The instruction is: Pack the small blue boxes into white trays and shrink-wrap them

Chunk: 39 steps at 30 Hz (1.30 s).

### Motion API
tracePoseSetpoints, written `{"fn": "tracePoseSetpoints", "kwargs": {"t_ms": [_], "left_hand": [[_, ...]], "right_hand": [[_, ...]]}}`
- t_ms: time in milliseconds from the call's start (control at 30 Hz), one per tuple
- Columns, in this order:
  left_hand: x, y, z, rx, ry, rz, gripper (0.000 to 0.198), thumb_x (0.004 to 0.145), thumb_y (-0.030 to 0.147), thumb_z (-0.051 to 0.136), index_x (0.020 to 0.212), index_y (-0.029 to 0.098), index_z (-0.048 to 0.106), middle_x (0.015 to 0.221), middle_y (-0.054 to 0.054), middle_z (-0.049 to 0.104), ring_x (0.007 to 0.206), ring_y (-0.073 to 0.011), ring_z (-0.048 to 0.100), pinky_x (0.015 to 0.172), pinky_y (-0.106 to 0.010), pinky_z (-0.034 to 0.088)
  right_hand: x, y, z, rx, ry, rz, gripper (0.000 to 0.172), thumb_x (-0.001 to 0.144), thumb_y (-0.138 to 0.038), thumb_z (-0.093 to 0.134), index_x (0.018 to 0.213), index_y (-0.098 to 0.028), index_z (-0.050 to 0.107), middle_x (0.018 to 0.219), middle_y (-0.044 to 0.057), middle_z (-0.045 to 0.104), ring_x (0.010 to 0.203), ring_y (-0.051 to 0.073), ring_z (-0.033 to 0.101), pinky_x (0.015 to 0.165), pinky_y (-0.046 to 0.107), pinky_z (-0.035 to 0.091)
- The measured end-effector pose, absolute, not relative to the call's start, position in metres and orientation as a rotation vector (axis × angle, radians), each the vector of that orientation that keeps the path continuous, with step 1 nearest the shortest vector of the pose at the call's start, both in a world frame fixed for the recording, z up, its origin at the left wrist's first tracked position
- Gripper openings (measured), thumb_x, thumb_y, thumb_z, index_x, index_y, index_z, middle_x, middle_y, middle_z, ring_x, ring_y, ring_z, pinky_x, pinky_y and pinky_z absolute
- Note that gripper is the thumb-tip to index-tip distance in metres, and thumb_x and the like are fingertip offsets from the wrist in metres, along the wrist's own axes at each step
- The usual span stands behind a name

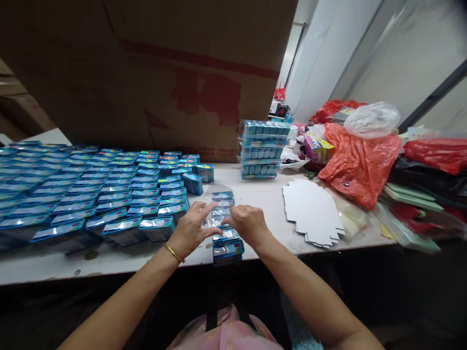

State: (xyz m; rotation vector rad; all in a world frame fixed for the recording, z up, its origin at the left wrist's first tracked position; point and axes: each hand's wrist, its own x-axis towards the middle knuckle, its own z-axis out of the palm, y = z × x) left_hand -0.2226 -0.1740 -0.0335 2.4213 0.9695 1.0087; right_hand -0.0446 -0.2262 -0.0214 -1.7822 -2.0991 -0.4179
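Blue boxes (pixel 228 249), at least five, stand in one row on the white table (pixel 262 194), between two hands; the left hand (pixel 189 228) has thumb and forefinger spread wide beside them, while the right hand (pixel 250 224) has curled fingers, and whether they grip anything I cannot tell. Dozens of similar boxes (pixel 146 201) crowd the left, too many to count; one wrapped stack (pixel 260 153) shows three tiers, its lettering too small to read
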Motion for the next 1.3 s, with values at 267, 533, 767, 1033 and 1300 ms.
{"fn": "tracePoseSetpoints", "kwargs": {"t_ms": [267,533,767,1033,1300], "left_hand": [[-0.22,-0.172,-0.031,2.3,1.058,1.141,0.026,0.082,0.031,0.046,0.095,0.022,0.066,0.093,-0.005,0.063,0.087,-0.0169,0.056,0.08,-0.03,0.044],[-0.215,-0.188,-0.011,2.169,1.012,1.354,0.023,0.081,0.028,0.047,0.095,0.022,0.064,0.099,-0.004,0.063,0.087,-0.0161,0.059,0.082,-0.029,0.047],[-0.195,-0.125,-0.011,1.624,1.168,1.261,0.053,0.077,0.025,0.052,0.128,0.018,0.039,0.088,-0.005,0.065,0.051,-0.0092,0.058,0.045,-0.02,0.047],[-0.17,-0.092,0.042,1.162,0.683,1.521,0.046,0.075,0.038,0.058,0.117,0.021,0.048,0.101,-0.009,0.063,0.074,-0.0144,0.064,0.04,-0.014,0.043],[-0.148,-0.027,-0.072,0.804,0.89,1.419,0.015,0.073,0.023,0.059,0.085,0.015,0.055,0.081,-0.004,0.063,0.072,-0.0079,0.062,0.067,-0.019,0.049]], "right_hand": [[-0.033,-0.228,0.0,-1.762,-2.075,-0.065,0.037,0.082,-0.049,0.046,0.064,-0.021,0.061,0.064,0.001,0.064,0.06,0.012,0.055,0.051,0.022,0.024],[-0.011,-0.242,-0.023,-1.951,-1.842,-0.014,0.02,0.082,-0.031,0.047,0.086,-0.027,0.065,0.085,0.0,0.066,0.075,0.015,0.058,0.06,0.022,0.036],[0.017,-0.193,-0.023,-2.095,-1.612,-0.162,0.025,0.085,-0.029,0.042,0.091,-0.024,0.065,0.073,0.005,0.066,0.067,0.016,0.059,0.06,0.025,0.039],[0.017,-0.137,0.034,-1.323,-1.033,-0.045,0.041,0.084,-0.04,0.039,0.118,-0.021,0.049,0.092,0.004,0.064,0.059,0.009,0.056,0.055,0.022,0.045],[0.012,-0.048,-0.072,-1.196,-0.472,0.96,0.022,0.071,-0.034,0.061,0.072,-0.014,0.052,0.061,0.0,0.061,0.04,0.004,0.049,0.035,0.013,0.037]]}}
